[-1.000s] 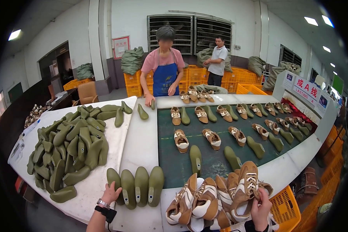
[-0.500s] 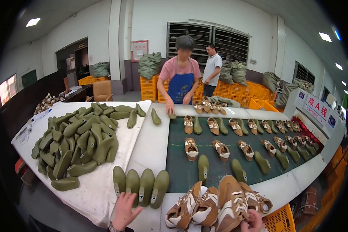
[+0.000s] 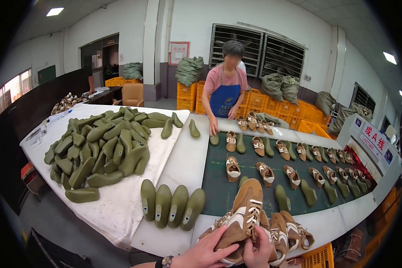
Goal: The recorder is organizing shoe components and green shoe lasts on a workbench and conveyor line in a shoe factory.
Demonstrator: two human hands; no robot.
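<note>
A brown sneaker (image 3: 236, 219) with white trim and white laces stands toe-up in front of me, held in both hands. My left hand (image 3: 207, 248) is closed around its left side near the heel. The fingers of my right hand (image 3: 258, 250) are closed at its collar and lace ends. Behind and beside it, more brown sneakers (image 3: 279, 232) lie in a cluster on the near table edge, partly hidden. To the left, several green shoe lasts (image 3: 177, 203) stand in a row on the white tabletop (image 3: 158, 241).
A large heap of green lasts (image 3: 107, 140) covers a white cloth (image 3: 107, 210) at left. On the dark green conveyor belt (image 3: 219, 196), sneakers and lasts sit in rows. Across it, a co-worker in a blue apron (image 3: 224, 100) touches a last (image 3: 214, 140). An orange crate (image 3: 319, 258) is low at right.
My left hand has left the row of lasts and taken hold of the sneaker. That sneaker has moved left with my right hand. The whole view has shifted.
</note>
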